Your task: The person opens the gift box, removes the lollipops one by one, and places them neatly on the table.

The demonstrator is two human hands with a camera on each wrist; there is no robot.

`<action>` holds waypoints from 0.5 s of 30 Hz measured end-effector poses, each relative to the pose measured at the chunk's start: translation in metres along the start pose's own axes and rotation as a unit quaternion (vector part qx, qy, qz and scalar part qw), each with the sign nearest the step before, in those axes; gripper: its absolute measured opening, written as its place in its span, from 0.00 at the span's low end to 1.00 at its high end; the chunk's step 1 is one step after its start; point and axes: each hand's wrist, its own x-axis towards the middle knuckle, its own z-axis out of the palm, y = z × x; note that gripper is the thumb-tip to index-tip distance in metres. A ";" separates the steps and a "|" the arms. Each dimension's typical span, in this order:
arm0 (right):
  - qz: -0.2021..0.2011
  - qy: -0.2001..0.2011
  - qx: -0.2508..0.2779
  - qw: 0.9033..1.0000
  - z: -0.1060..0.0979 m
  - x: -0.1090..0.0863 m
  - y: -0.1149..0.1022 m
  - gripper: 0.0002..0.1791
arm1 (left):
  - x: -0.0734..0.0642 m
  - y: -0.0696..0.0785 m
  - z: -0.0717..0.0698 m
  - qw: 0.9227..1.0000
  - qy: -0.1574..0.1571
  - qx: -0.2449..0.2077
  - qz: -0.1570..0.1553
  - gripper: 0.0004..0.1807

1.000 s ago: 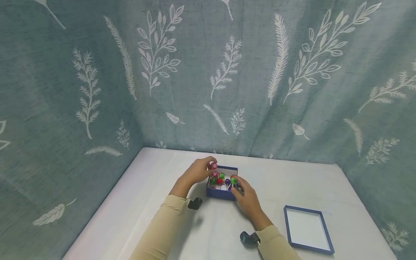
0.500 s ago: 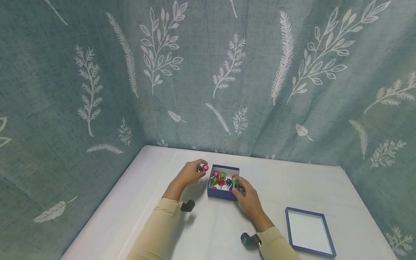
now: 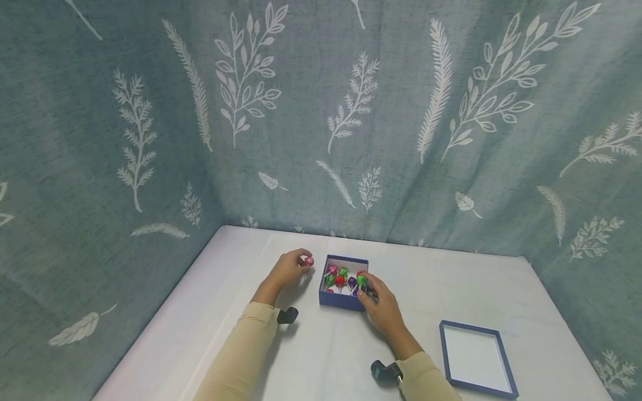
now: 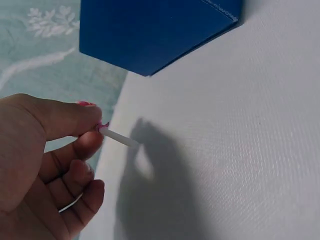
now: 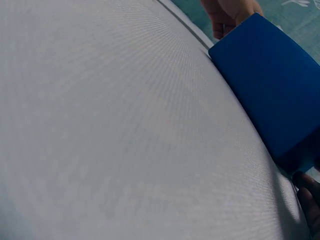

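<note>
My left hand [image 3: 286,270] pinches a pink lollipop [image 3: 309,261] between thumb and fingertips, above the table left of a blue box [image 3: 339,301]. In the left wrist view, the lollipop's white stick [image 4: 120,137] juts out from the pinch toward the table, while most of its pink head is covered by the fingers. My right hand [image 3: 385,309] grips the box at its right side, thumb near the front corner. Inside the box lie several lollipops, among them a red one [image 3: 339,280] and a green one [image 3: 361,279] right by the right fingertips.
A blue-rimmed lid [image 3: 476,356] with a white inside lies at the right on the white table [image 3: 321,356]. Behind the table and along its left side hangs a leaf-patterned teal curtain [image 3: 301,167].
The left hand has carried the pink lollipop from above the box's left edge out to the left and a little lower. My right hand stays at the box.
</note>
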 end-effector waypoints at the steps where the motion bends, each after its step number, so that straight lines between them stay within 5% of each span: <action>1: 0.000 0.000 -0.002 1.000 0.000 0.000 0.000 0.28 | 0.002 -0.001 0.002 1.000 -0.003 -0.001 -0.004 0.16; 15: -0.006 -0.004 -0.001 1.000 -0.002 0.000 0.002 0.28 | 0.013 -0.006 0.020 0.999 0.000 0.022 -0.030 0.18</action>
